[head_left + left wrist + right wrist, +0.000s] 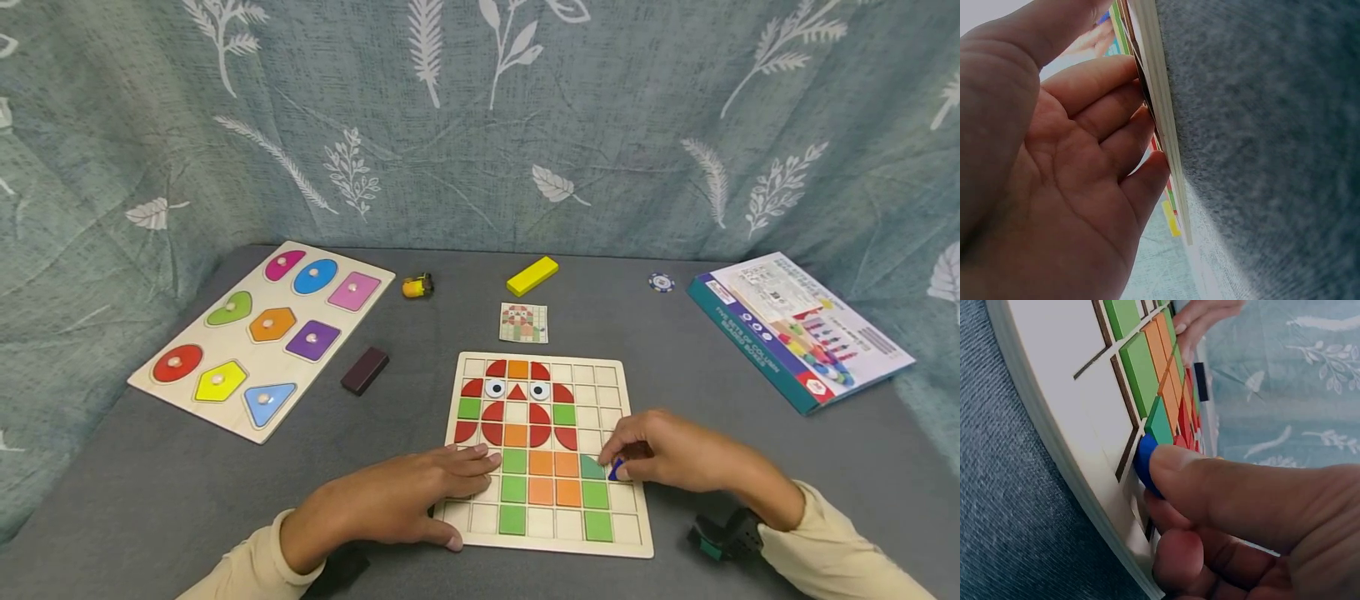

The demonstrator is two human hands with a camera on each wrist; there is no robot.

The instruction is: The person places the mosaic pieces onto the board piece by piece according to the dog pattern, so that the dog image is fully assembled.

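Observation:
A wooden grid board (626, 523) lies on the grey cloth, partly filled with red, orange and green tiles and two eye tiles in a bird-like figure. With thumb and fingertips my right hand (671, 454) pinches a small blue tile (1146, 464) at the board's right side. The blue tile sits beside a teal rounded tile (592, 468); whether it lies flat in its cell is hidden by the fingers. My left hand (401, 493) rests with fairly straight fingers on the board's lower left edge, covering some cells.
Behind the board lie a small pattern card (523, 323), a yellow block (532, 276), a toy vehicle (417, 286) and a poker chip (662, 282). A shape puzzle (247, 346) and dark block (365, 372) are left; a boxed set (798, 325) is right.

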